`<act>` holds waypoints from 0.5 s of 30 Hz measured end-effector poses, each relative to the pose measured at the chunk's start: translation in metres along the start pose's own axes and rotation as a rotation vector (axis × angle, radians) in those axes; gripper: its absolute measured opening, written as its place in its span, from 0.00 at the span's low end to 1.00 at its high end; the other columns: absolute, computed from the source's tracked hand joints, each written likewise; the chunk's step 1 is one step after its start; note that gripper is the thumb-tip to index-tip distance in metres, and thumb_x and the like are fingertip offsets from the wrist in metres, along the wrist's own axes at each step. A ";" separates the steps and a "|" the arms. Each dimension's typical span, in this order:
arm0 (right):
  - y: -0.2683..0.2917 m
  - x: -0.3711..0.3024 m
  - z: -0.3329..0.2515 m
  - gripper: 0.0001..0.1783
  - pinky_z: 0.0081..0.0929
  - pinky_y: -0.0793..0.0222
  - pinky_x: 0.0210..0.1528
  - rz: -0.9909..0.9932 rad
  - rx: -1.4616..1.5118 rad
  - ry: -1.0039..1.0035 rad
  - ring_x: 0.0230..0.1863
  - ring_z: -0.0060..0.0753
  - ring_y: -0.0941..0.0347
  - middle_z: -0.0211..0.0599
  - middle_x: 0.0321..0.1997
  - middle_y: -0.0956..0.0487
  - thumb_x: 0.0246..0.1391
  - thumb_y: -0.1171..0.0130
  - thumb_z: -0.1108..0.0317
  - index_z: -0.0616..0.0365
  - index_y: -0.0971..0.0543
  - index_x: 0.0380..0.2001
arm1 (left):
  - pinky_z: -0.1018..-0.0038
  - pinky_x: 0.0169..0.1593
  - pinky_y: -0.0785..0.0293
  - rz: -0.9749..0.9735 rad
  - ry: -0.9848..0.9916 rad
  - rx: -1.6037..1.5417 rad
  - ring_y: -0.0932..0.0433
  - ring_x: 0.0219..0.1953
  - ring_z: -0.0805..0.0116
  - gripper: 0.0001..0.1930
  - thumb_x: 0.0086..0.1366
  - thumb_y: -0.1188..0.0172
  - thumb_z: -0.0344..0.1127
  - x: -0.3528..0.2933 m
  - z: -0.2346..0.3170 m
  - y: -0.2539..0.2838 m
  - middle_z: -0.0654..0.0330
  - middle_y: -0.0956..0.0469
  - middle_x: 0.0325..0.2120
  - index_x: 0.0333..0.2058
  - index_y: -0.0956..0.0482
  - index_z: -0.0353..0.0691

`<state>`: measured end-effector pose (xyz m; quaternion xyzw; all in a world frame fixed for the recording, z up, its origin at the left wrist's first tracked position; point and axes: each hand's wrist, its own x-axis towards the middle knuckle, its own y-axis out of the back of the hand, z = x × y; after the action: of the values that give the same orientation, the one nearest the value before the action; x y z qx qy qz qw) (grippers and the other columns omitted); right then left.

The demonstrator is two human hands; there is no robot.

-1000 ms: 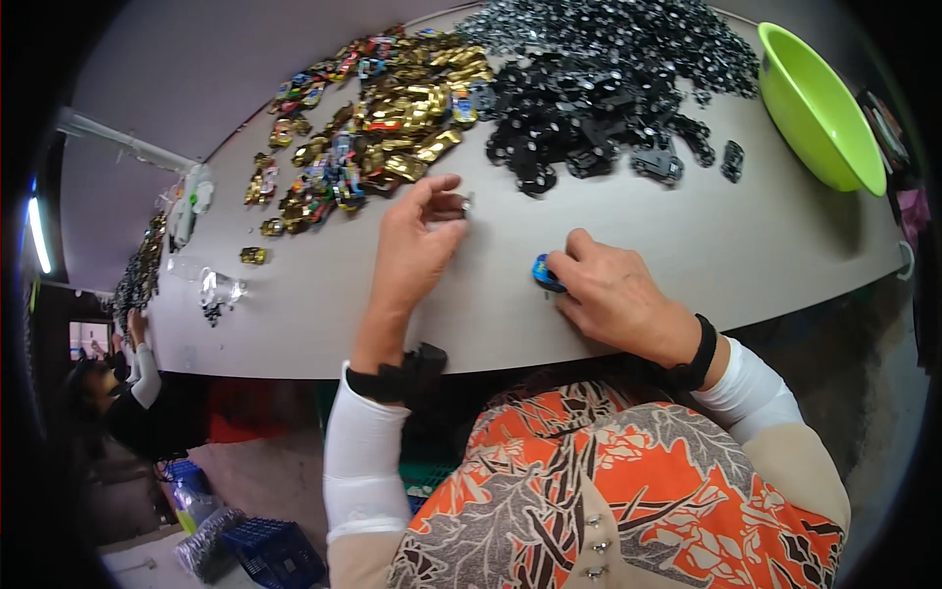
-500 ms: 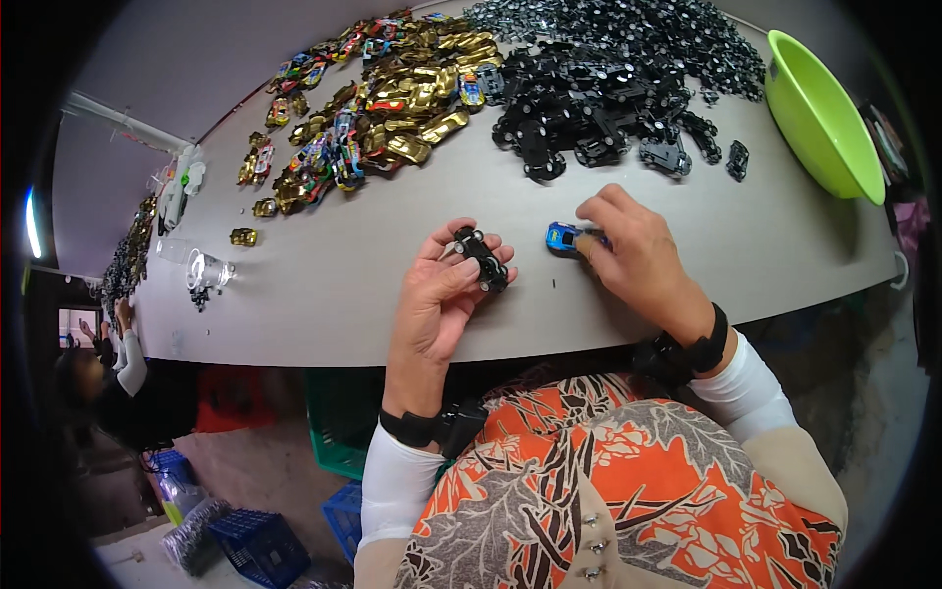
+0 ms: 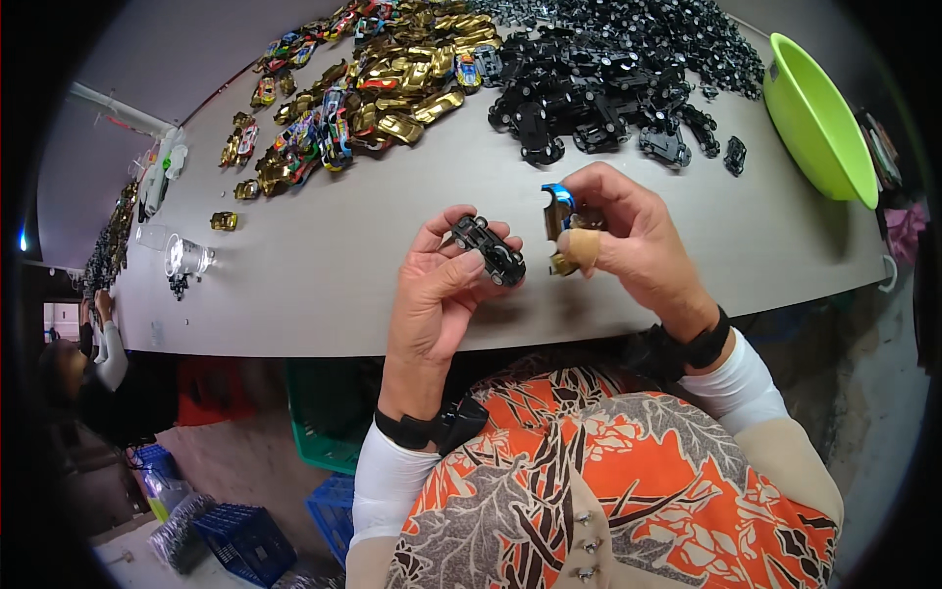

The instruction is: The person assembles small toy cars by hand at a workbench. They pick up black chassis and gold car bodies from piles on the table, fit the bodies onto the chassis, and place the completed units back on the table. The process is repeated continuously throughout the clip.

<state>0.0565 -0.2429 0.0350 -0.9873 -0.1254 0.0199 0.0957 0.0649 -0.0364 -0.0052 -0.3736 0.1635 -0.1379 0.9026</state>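
Between the thumb and fingers of my left hand (image 3: 438, 280) is a black toy car chassis (image 3: 490, 251) with small wheels. My right hand (image 3: 636, 228) grips a blue toy car body shell (image 3: 557, 208), tilted up so that its gold-coloured inside shows; my fingers hide part of it. A bandage wraps my right thumb. Chassis and shell are apart, both held just above the near part of the table (image 3: 412, 177). Beyond my hands lie a heap of gold and coloured car shells (image 3: 402, 74) and, to its right, a heap of black chassis (image 3: 579, 88).
A lime-green basin (image 3: 819, 123) stands at the right end. At left are a clear plastic cup (image 3: 184, 257) and a single gold shell (image 3: 224, 221). Small grey parts (image 3: 687, 29) cover the far edge. Crates (image 3: 245, 540) sit below; another person (image 3: 113, 363) works at far left.
My right hand has lifted the blue car shell off the table and turned it over, bringing it slightly closer. The left hand has tilted the chassis a little. The whole view has shifted slightly.
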 end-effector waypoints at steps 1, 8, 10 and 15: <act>-0.005 -0.001 0.003 0.15 0.14 0.32 0.32 -0.005 0.016 0.034 0.33 0.12 0.31 0.29 0.34 0.26 0.48 0.42 0.76 0.61 0.31 0.41 | 0.58 0.42 0.20 -0.008 -0.005 0.000 0.25 0.46 0.53 0.25 0.53 0.39 0.25 -0.001 0.000 -0.003 0.47 0.27 0.42 0.50 0.35 0.38; -0.023 -0.008 0.022 0.18 0.15 0.32 0.36 0.063 -0.107 0.208 0.34 0.13 0.30 0.30 0.35 0.26 0.49 0.41 0.74 0.60 0.34 0.43 | 0.63 0.40 0.19 -0.055 -0.015 0.003 0.24 0.44 0.57 0.23 0.53 0.41 0.22 -0.001 -0.001 -0.010 0.49 0.26 0.40 0.49 0.35 0.37; -0.023 -0.009 0.025 0.18 0.15 0.32 0.35 0.089 -0.136 0.227 0.33 0.13 0.31 0.30 0.35 0.26 0.49 0.41 0.74 0.60 0.34 0.43 | 0.65 0.40 0.19 -0.054 -0.033 0.013 0.24 0.44 0.57 0.23 0.53 0.41 0.22 -0.001 -0.003 -0.010 0.49 0.26 0.40 0.49 0.35 0.37; -0.021 -0.011 0.024 0.17 0.14 0.34 0.33 0.116 -0.241 0.249 0.31 0.12 0.32 0.29 0.33 0.27 0.48 0.42 0.75 0.60 0.33 0.41 | 0.67 0.39 0.19 -0.061 -0.057 0.042 0.24 0.44 0.59 0.23 0.54 0.42 0.21 -0.003 -0.005 -0.012 0.49 0.26 0.40 0.49 0.35 0.37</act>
<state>0.0389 -0.2213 0.0158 -0.9920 -0.0571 -0.1123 -0.0096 0.0583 -0.0469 0.0007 -0.3633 0.1232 -0.1580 0.9099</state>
